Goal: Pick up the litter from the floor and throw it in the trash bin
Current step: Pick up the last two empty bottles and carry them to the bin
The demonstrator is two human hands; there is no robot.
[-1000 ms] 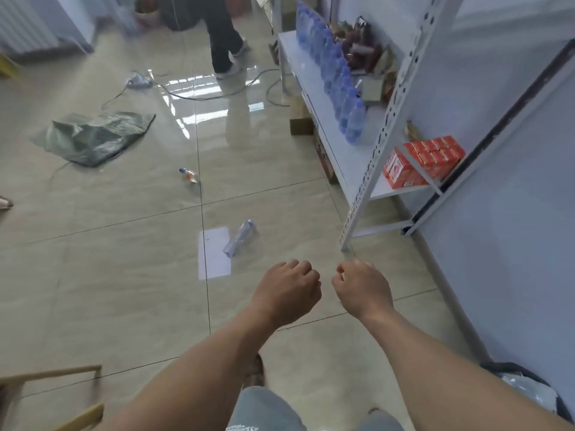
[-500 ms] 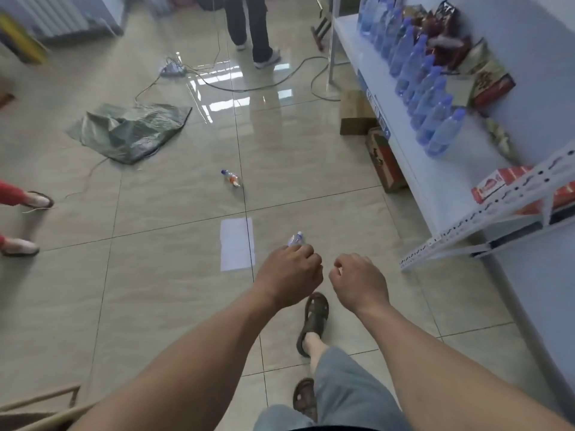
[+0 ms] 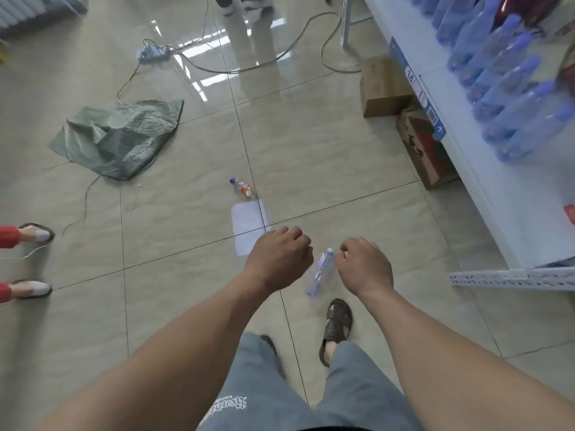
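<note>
Litter on the floor: a clear bottle lies between the curled, empty left hand and right hand; an orange-labelled bottle lies farther off.

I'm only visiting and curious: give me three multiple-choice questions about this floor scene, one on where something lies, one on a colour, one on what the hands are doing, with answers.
1. Where does the clear bottle appear?
A. between the two hands
B. on the shelf
C. on the green sack

2. What colour is the small bottle's label?
A. green
B. orange
C. black

3. What do the left hand and right hand hold?
A. a bottle each
B. the paper sheet
C. nothing

Answers: 1 A, it lies on the floor in the gap between them. 2 B, an orange band shows. 3 C, both fists are curled and empty.
</note>
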